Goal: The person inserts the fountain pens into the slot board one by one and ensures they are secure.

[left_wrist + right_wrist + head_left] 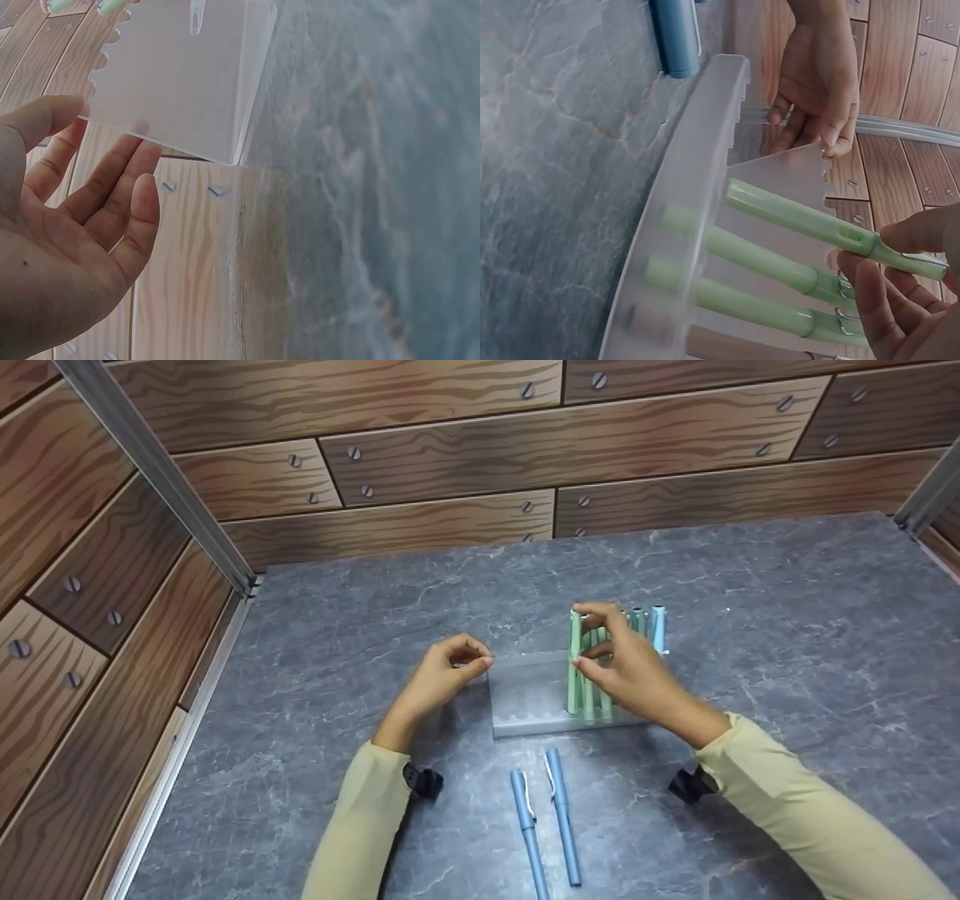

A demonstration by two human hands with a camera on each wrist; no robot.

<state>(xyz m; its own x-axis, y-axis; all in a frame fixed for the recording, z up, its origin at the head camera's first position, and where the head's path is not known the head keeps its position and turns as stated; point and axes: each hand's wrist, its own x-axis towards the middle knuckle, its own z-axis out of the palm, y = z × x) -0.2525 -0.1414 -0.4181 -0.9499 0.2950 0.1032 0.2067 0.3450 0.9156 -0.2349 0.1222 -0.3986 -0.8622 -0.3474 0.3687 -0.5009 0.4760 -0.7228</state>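
A translucent pen stand [525, 682] with a notched back edge sits on the table. My left hand [442, 675] pinches its upper left corner between thumb and forefinger, the other fingers loosely bent in the left wrist view. My right hand [637, 667] holds a light green pen [795, 217] near its upper end. That pen leans over the stand, its lower end near the front lip; I cannot tell whether it touches. Beside it, two more green pens [765, 255] rest in the stand. Further right stand darker green pens [638, 619] and a light blue pen [659, 626], partly hidden by my right hand.
Two blue pens with silver clips, a left one [525, 810] and a right one [564, 825], lie on the marbled grey table [300, 735] in front of the stand. Wood-patterned walls [450, 450] and a metal post [165, 472] border the table.
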